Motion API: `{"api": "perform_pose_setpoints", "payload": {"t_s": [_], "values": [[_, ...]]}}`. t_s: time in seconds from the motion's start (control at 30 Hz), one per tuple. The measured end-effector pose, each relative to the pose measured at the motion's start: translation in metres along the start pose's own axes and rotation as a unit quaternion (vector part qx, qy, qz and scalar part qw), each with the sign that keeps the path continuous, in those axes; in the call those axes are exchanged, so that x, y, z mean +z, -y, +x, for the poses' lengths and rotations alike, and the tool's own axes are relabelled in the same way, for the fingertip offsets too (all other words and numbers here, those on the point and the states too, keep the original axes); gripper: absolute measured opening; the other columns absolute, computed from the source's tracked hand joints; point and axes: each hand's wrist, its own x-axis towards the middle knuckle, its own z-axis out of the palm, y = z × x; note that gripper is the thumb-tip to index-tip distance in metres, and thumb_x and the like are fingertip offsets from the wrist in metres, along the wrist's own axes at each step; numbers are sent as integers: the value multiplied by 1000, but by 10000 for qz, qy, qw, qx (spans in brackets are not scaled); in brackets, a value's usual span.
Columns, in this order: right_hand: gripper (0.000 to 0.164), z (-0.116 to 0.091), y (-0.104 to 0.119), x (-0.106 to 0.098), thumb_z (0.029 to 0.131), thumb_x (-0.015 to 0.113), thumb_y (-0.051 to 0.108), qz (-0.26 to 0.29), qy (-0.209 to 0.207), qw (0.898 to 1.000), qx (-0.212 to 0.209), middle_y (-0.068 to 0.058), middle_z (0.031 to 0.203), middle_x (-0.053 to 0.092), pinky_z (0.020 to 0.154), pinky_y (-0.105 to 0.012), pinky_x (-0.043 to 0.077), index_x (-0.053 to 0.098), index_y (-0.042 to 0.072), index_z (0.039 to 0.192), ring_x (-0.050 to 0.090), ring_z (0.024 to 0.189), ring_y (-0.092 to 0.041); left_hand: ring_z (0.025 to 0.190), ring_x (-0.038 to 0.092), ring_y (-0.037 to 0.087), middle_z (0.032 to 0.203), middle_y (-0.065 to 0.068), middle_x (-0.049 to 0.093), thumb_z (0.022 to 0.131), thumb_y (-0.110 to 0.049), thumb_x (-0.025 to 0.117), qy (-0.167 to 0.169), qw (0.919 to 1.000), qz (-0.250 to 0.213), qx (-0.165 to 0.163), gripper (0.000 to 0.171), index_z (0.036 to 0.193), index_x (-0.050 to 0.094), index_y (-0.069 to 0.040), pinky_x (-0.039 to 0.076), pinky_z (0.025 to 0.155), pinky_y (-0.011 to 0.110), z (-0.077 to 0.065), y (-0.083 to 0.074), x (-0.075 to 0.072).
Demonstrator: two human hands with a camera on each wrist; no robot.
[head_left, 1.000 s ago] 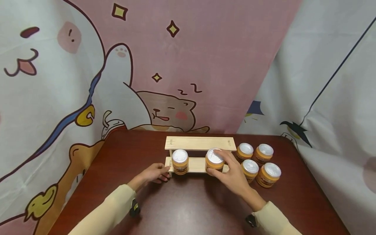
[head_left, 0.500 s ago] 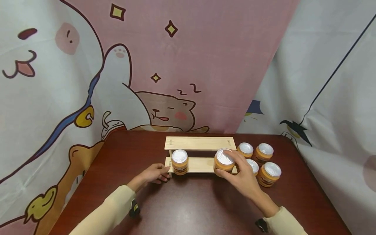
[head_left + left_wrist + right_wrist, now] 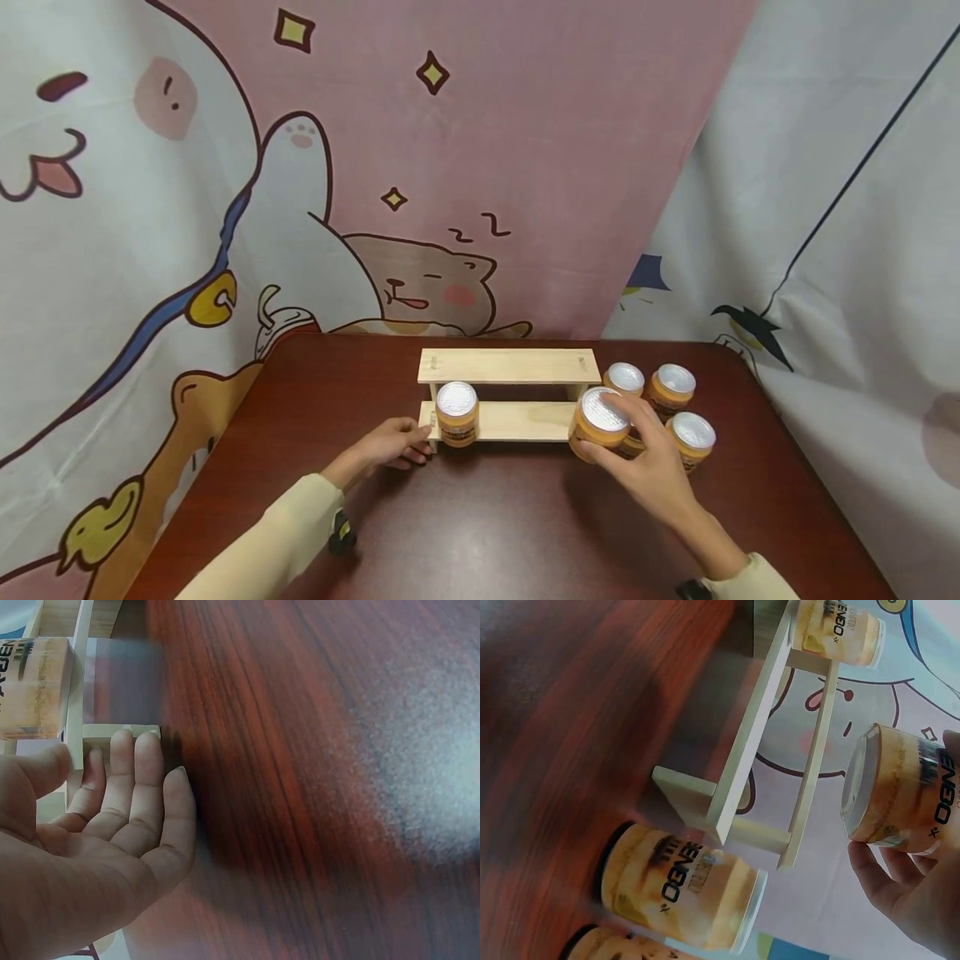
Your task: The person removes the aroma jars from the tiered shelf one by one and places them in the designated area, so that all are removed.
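Note:
A two-tier pale wooden rack (image 3: 510,367) stands near the table's back edge in the head view. On the left of its lower shelf sits an orange jar (image 3: 457,417) with a silvery lid. My left hand (image 3: 393,443) pinches that shelf's left end, thumb above and fingers below, as the left wrist view also shows. With thumb and fingers around its side and lid, my right hand (image 3: 652,467) holds another orange jar (image 3: 596,429) just off the rack's right end. The right wrist view shows this held jar (image 3: 900,791) raised beside the rack (image 3: 742,750).
Several more orange jars stand on the table to the right of the rack, including a back-right jar (image 3: 672,387) and a front-right jar (image 3: 693,437). The dark red table (image 3: 465,525) meets a printed cartoon cloth (image 3: 562,167) at the back.
My right hand has carried its jar rightward from above the lower shelf to beyond the rack's right end. The left hand stays at the shelf's left end.

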Motion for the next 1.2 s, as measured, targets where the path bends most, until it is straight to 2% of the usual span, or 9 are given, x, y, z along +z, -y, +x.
{"api": "perform_pose_setpoints", "payload": {"t_s": [0.13,0.4,0.57,0.77,0.87,1.07,1.2], "values": [[75,-5,0,-7,65,92,0,-63,-57,10000,-6,-8,130,61,95,-6,34,61,12,132,48,119,6,85,71,18,104,20,73,105,-33,53,23,10000,-10,6,32,100,56,-2,55,76,41,-1,0,0],[75,-17,-1,-18,65,91,-4,48,-42,9997,216,-9,130,57,86,-4,44,60,8,133,52,114,5,86,71,18,105,20,73,105,-34,53,55,10000,11,32,31,100,56,-3,55,76,42,-1,1,1],[79,-26,-3,-25,60,93,-5,-226,-175,9995,142,-13,130,59,89,-2,42,61,8,132,50,119,7,84,71,17,104,20,73,104,-34,53,114,9999,-21,45,32,100,56,-2,55,75,40,1,2,2],[79,-35,-5,-31,59,93,-4,-400,-238,9987,209,-8,128,60,83,-2,43,62,8,131,51,115,9,82,70,16,100,15,74,104,-32,54,15,10000,-74,-11,28,97,56,-5,56,75,39,2,3,1],[80,-39,-5,-34,57,93,-6,-453,-316,9984,115,-7,127,60,84,-2,41,63,7,130,50,118,8,82,70,15,100,15,74,104,-32,53,11,10000,-59,10,28,97,56,-6,56,75,39,3,3,1],[81,-45,-3,-41,54,93,-8,-470,-357,9983,-29,-11,127,60,98,-3,35,63,5,129,46,127,6,82,70,15,101,16,74,105,-33,52,50,10000,-61,27,28,95,55,-6,55,74,39,3,4,0],[82,-50,-2,-44,54,93,-9,-466,-346,9983,15,-14,130,60,95,-2,36,63,5,129,47,127,7,82,70,15,100,15,74,105,-32,52,44,10000,-55,24,27,96,55,-6,55,75,39,3,4,0]]}}
